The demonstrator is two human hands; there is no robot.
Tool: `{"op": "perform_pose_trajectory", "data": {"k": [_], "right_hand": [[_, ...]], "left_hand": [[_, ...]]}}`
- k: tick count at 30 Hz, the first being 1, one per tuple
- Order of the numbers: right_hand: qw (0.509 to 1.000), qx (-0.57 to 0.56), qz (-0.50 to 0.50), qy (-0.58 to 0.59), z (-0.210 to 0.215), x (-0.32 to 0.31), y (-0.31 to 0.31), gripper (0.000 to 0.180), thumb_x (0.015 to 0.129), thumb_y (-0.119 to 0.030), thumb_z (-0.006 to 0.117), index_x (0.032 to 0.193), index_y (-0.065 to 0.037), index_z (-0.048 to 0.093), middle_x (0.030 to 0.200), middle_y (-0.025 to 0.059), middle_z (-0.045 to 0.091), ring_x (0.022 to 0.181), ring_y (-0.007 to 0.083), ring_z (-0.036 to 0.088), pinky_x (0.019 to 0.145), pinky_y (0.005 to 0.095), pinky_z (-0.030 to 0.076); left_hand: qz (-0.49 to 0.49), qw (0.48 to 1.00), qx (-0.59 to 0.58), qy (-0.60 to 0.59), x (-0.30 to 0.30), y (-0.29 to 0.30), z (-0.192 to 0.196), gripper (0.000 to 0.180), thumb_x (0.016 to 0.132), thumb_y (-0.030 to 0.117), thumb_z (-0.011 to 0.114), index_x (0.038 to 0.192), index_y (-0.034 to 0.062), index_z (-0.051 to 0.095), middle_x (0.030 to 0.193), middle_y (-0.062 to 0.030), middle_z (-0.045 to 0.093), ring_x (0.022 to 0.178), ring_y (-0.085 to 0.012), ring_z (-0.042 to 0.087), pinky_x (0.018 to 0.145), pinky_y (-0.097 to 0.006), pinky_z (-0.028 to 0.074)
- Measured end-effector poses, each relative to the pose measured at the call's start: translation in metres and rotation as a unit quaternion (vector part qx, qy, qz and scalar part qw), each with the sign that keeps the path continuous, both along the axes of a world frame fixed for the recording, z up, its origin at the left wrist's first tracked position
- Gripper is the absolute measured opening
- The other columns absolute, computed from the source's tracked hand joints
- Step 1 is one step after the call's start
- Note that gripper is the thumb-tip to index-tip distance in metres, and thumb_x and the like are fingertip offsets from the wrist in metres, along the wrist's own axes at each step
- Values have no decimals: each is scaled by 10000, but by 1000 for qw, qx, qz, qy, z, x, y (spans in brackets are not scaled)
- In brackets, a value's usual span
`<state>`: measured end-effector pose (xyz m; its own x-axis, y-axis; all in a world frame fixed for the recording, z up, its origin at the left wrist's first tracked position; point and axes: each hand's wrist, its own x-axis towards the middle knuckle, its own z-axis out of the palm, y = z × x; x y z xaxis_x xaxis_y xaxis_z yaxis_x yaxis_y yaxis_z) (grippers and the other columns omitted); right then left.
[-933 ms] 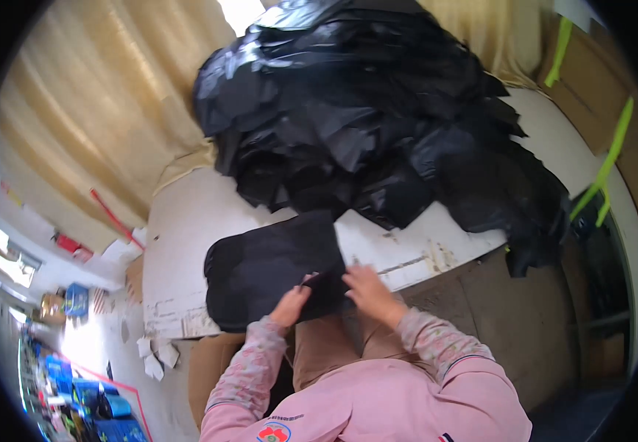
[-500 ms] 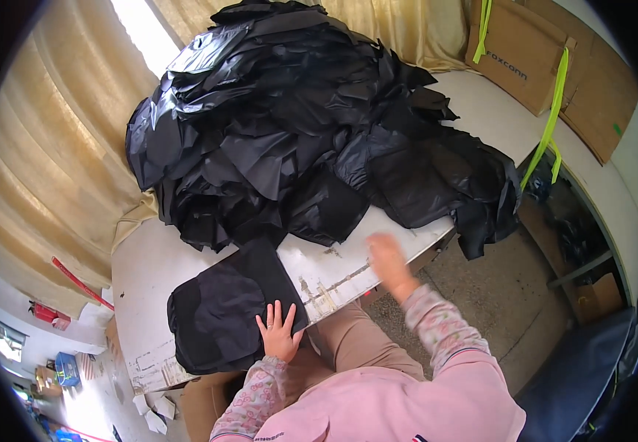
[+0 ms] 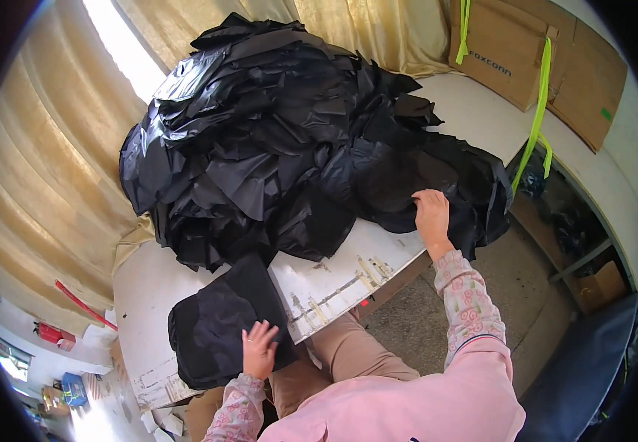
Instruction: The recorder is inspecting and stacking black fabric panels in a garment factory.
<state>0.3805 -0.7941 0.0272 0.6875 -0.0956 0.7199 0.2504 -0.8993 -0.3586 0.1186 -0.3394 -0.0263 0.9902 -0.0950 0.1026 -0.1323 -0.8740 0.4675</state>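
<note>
White table [image 3: 138, 295], near edge: left hand [image 3: 259, 350] spreads over black cloth [image 3: 212, 331], likely limp, best corner-held; right hand [image 3: 432, 221] curls at pile [image 3: 267, 140], pinch unclear.

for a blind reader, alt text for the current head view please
A person's left hand lies on a flat black fabric piece on a worn white table; the right hand is at a large, loose heap of black sheets.

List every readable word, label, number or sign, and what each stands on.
Tan cardboard, upper right: one word in dark letters, legible but not copied out here.
Red object, far left: any marking is too small to read.
Black piece under the left hand, and black pile: no lettering visible.
</note>
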Motion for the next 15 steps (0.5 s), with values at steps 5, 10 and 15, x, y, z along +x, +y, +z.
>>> {"op": "perform_pose_trajectory", "data": {"k": [5,10,15], "right_hand": [[972,30,220,-76,28,-42,66,161,710,-36,629,868,-69,628,866,106,628,880,313,594,816,436,441],[891,76,446,40,8,-116,151,236,710,-33,649,942,-72,631,1003,107,624,1047,310,568,934,424,426],[910,113,391,78,25,-164,143,277,825,-163,674,1083,-82,608,1172,126,567,1133,319,515,987,434,389]], "left_hand": [[-74,997,12,30,4,-42,39,841,791,492,724,1443,84,382,1547,-226,228,1439,-391,215,1122,-626,142],[-120,974,51,-188,60,-112,89,826,708,251,786,1422,86,405,1507,-205,308,1417,-379,267,1134,-604,150],[-101,990,-32,-89,112,-112,69,374,803,113,632,1177,93,625,1018,-156,682,862,-323,668,806,-377,521]]}}
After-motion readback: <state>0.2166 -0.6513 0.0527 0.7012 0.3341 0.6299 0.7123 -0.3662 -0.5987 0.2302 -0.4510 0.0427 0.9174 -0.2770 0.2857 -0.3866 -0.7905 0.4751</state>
